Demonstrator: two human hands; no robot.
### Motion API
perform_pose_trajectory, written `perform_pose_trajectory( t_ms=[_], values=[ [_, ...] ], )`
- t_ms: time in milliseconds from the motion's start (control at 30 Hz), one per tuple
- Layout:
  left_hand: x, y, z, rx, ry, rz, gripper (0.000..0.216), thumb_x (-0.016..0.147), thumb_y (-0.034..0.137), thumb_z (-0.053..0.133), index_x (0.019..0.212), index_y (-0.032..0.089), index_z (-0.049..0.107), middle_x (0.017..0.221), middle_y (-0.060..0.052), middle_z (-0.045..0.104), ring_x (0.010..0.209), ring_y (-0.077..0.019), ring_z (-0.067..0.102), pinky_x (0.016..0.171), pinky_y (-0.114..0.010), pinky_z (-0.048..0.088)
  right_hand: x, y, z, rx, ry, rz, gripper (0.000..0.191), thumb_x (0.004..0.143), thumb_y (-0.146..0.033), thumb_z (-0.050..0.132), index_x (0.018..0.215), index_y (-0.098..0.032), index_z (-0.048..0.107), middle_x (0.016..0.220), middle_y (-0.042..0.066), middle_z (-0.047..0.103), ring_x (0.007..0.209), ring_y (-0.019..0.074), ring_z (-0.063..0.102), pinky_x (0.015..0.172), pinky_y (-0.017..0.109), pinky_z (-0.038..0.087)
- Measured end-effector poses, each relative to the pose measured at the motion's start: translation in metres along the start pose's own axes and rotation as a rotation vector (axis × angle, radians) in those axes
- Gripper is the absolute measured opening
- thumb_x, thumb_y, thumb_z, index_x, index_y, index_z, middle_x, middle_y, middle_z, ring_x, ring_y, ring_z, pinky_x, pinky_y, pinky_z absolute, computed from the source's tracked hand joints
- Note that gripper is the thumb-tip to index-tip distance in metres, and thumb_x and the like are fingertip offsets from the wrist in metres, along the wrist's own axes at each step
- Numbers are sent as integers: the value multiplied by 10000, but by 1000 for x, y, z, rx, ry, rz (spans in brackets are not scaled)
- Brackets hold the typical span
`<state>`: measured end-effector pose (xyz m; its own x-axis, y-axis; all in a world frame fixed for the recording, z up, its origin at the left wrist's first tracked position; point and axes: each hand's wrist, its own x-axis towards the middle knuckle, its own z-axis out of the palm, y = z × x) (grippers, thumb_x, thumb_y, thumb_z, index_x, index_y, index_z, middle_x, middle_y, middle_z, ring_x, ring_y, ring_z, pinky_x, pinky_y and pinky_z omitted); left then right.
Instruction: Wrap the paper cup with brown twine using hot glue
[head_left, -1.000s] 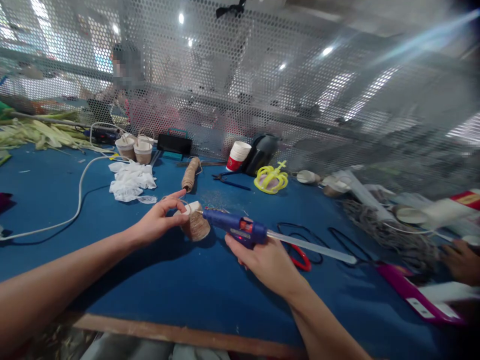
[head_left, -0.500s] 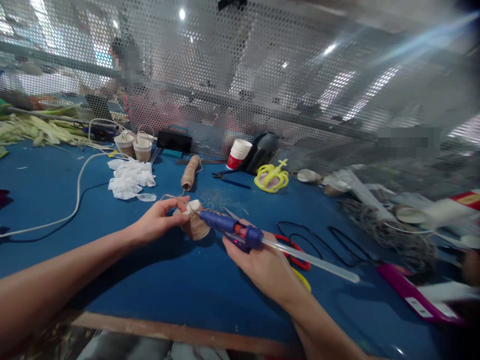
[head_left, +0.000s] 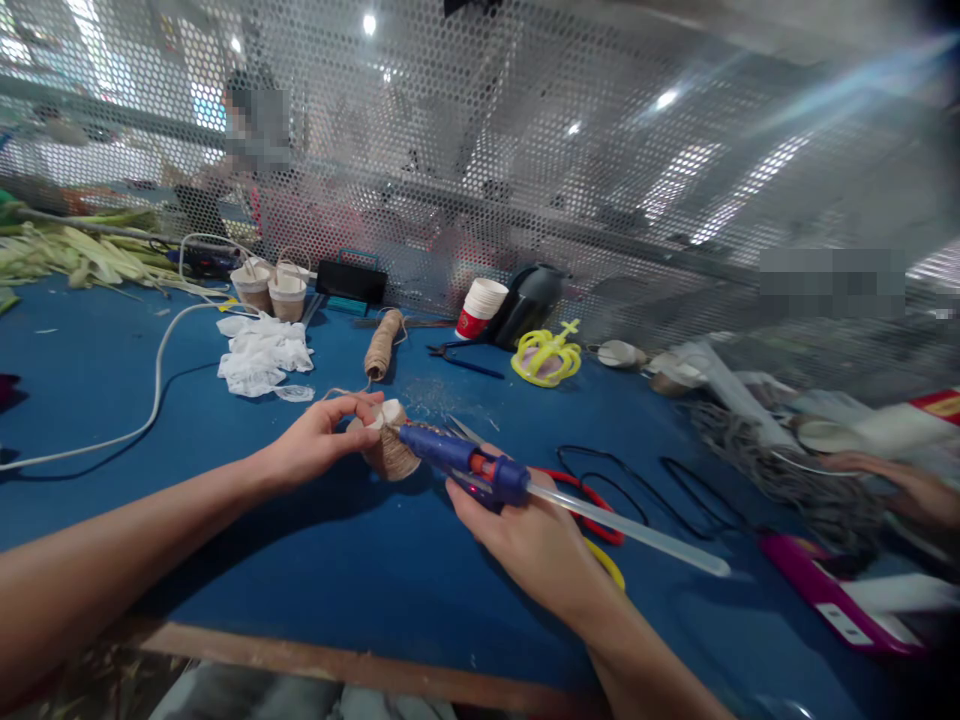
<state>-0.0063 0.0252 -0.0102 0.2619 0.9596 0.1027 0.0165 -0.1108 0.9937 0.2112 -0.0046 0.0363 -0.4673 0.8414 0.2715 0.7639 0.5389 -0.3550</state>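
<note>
My left hand grips a small paper cup wrapped in brown twine, tilted on its side just above the table. A strand of that twine runs back to a twine roll lying behind. My right hand is closed round a blue glue gun, its nozzle at the wrapped side of the cup; whether it touches, I cannot tell. From the gun's rear sticks a long translucent glue stick. Scissors with red and yellow handles lie under my right hand, partly hidden by it.
White gloves, twine-wrapped cups, pliers, stacked paper cups and a yellow crown-shaped piece stand along the back. At right are grey cord, a purple power strip and another person's hand.
Both my hands, the cup and the glue gun hold nearly the same position. At the right, another person's hand has reached in over the grey cord.
</note>
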Motion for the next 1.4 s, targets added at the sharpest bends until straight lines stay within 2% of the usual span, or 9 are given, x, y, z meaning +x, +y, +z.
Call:
perform_pose_trajectory(
  t_ms=[133, 233, 300, 433, 600, 867, 1100, 1200, 1400],
  values=[
    [0, 0, -1, 1, -10, -1, 247, 676, 394, 669, 684, 171, 564, 1271, -122, 534, 1304, -271, 333, 1074, -441, 216, 0, 3, 2, -88, 6, -19, 194, 795, -207, 456, 784, -204, 650, 614, 36, 615, 586, 170, 578, 588, 272, 472],
    [1, -1, -1, 7, -17, 8, 253, 686, 400, 658, 694, 167, 562, 1253, -134, 540, 1309, -269, 326, 1079, -438, 208, -2, 7, 3, -265, -47, -126, 245, 763, -148, 451, 829, -193, 683, 726, 81, 660, 710, 220, 606, 684, 337, 471],
    [1, -1, -1, 10, -21, 16, 242, 697, 395, 650, 694, 170, 560, 1228, -126, 560, 1313, -259, 322, 1082, -430, 207, -3, 9, 2, -316, -73, -173, 300, 739, -101, 438, 855, -202, 697, 727, 83, 666, 748, 234, 607, 717, 355, 462],
    [1, -1, -1, -10, -22, 16, 226, 699, 377, 652, 679, 178, 545, 1200, -103, 585, 1308, -250, 331, 1078, -420, 215, -5, 13, 1, -240, -68, -159, 349, 710, -59, 433, 851, -223, 707, 599, 48, 633, 701, 217, 607, 715, 328, 461],
    [1, -1, -1, -32, -19, -1, 241, 684, 373, 665, 689, 175, 527, 1218, -115, 568, 1305, -266, 332, 1067, -437, 226, -3, 15, 2, -234, -76, -155, 362, 715, -50, 428, 854, -229, 711, 588, 49, 641, 724, 225, 618, 744, 344, 465],
    [0, -1, -2, 3, -25, 15, 225, 696, 366, 650, 688, 175, 531, 1222, -138, 551, 1312, -271, 317, 1056, -441, 237, -5, 11, 2, -485, -138, -277, 386, 735, -47, 418, 943, -182, 714, 821, 140, 695, 848, 303, 622, 738, 435, 481],
    [0, -2, -2, -4, -23, 24, 221, 705, 363, 646, 693, 175, 532, 1213, -122, 565, 1305, -261, 330, 1052, -428, 240, -3, 11, 2, -550, -194, -258, 427, 718, -17, 414, 978, -192, 704, 652, 100, 673, 759, 281, 634, 725, 426, 489],
    [0, -1, -2, -7, -27, 20, 230, 698, 368, 652, 685, 174, 529, 1215, -124, 563, 1310, -263, 321, 1052, -425, 236, -5, 12, 4, -594, -130, -343, 395, 736, -30, 416, 944, -192, 709, 685, 101, 680, 753, 260, 634, 719, 389, 494],
    [0, 0, -2, 5, -32, 4, 230, 702, 369, 645, 688, 168, 533, 1212, -137, 560, 1320, -264, 296, 1055, -418, 219, -8, 17, 8, -695, 158, -588, 331, 732, -22, 433, 830, -174, 710, 668, 88, 675, 685, 228, 630, 644, 334, 504]
  ],
)
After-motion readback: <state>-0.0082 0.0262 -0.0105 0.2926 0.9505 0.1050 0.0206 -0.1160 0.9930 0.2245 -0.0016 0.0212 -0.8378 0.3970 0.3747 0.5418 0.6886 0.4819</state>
